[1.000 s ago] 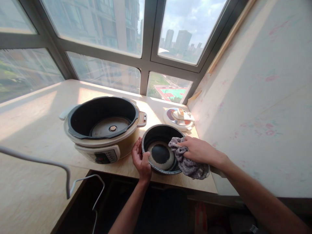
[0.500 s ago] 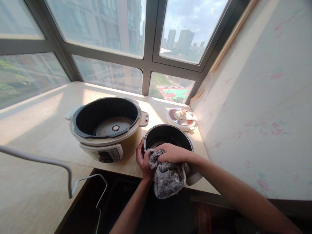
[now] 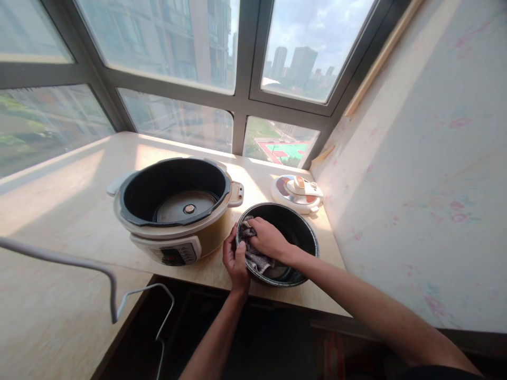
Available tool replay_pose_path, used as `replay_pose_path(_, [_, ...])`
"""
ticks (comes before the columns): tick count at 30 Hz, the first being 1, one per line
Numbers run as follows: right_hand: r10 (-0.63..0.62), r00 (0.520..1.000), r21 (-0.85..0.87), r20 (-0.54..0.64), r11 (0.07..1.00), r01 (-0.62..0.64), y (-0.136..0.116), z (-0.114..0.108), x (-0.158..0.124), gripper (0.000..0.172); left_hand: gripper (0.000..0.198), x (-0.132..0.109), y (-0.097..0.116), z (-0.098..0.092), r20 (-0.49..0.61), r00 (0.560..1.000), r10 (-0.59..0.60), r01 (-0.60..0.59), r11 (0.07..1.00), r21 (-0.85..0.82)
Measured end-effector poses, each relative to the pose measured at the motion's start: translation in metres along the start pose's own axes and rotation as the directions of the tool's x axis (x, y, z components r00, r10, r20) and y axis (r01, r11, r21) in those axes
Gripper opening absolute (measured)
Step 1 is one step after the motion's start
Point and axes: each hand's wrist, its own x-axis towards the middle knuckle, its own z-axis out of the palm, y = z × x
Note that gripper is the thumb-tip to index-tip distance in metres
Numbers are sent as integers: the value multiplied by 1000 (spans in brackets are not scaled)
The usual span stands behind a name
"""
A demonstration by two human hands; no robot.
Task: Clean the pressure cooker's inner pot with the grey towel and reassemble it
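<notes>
A black inner pot (image 3: 295,227) stands on the ledge near its front edge. My left hand (image 3: 236,264) grips the pot's left side, thumb at the rim and fingers around the outer wall. Inside the pot, my right hand (image 3: 269,238) is closed on a grey cloth (image 3: 257,257) pressed against the inner left wall. Some of the cloth lies bunched below my fingers, toward the pot's bottom. To the left of the pot sits an electric pressure cooker (image 3: 178,211), its lid off and its inside showing a metal heating plate.
The cooker's lid (image 3: 297,192) lies behind the pot, by the flowered wall (image 3: 431,211). Windows (image 3: 178,121) close off the back. A bent white metal bar (image 3: 79,263) reaches in from the left, over a dark gap below the ledge (image 3: 55,211).
My right hand has moved the cloth from over the pot's front rim down inside, against the left wall. My left hand keeps its hold on the pot's side.
</notes>
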Motion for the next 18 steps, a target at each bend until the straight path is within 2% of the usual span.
replay_pose_path(4, [-27,999,-327,37,944,38,5,2,4,30,37,2,-2,-3,11,1000,-15,15,1000,-6])
replay_pose_path(7, [-27,998,-483,62,874,53,14,-1,6,30,40,5,1,-6,42,999,-24,23,1000,17])
replay_pose_path(10, [34,995,-549,95,836,24,24,-5,4,32,45,8,6,-9,89,996,-29,26,999,35])
replay_pose_path(13, [138,978,-586,157,810,-21,30,-9,-1,33,50,9,10,-8,67,997,-31,29,999,30])
replay_pose_path(16, [246,929,-589,276,807,-39,34,-12,-6,32,50,6,13,-2,12,999,-49,49,998,35])
replay_pose_path(18, [269,892,-541,362,840,-33,37,-14,-7,26,47,3,16,1,-27,998,-57,58,997,51])
